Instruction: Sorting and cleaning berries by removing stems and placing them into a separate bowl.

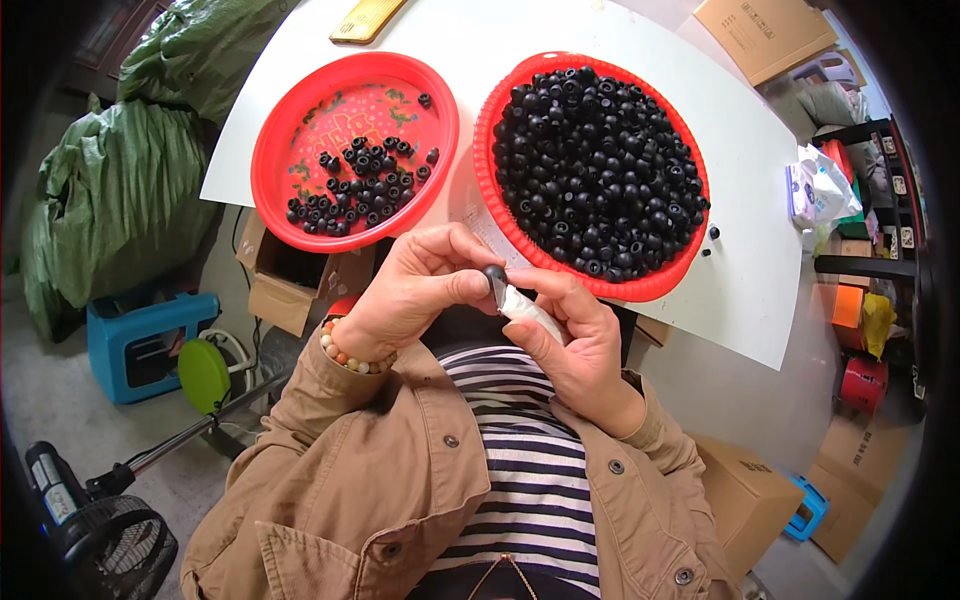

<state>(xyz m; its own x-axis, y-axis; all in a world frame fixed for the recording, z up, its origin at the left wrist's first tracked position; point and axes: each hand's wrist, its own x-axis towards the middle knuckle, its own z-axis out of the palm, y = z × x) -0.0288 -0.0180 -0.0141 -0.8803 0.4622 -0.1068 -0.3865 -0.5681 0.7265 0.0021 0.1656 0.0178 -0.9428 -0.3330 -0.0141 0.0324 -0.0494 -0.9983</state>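
Note:
Close in front of my chest, my left hand [408, 285] pinches a small round black part [494, 272] between thumb and fingertips. My right hand [580, 335] is closed around a small blade with a white-wrapped handle [532, 313]. The thin blade end meets the black part, and both hands nearly touch there. Beyond my left hand, a shallow red tray [283, 150] holds several similar black parts, hollow on one side. Beyond my right hand stands a red basin [488, 165] heaped with many more black parts [600, 165].
Both containers stand on a white table [745, 220]; two loose black pieces [713, 233] lie right of the basin. A gold phone-like object [367, 20] is at the far edge. An open cardboard box [280, 300] and a blue stool [140, 345] are to the left.

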